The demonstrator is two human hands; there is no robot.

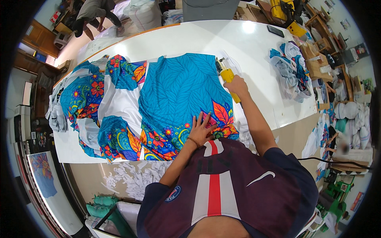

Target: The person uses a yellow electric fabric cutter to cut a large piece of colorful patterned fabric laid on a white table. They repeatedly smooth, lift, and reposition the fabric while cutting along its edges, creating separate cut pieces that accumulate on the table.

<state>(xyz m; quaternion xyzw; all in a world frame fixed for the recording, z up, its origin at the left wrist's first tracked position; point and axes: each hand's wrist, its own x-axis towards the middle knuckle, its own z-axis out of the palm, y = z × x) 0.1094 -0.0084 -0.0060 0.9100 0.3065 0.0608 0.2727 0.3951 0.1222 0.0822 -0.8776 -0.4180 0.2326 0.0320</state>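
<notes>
A blue fabric panel (180, 95) printed with leaves and orange flowers lies flat on the white table (222, 39). My left hand (203, 129) presses open on its near edge, fingers spread over the flower print. My right hand (237, 86) grips a yellow-handled cutting tool (228, 75) at the panel's right edge, its tip pointing away from me.
More printed fabric (91, 99) is bunched at the table's left. A crumpled fabric pile (291, 71) and a dark phone (275, 31) lie at the right. White scraps (135, 176) litter the floor. A person (93, 14) bends over at the far left; another person (337, 142) sits at the right.
</notes>
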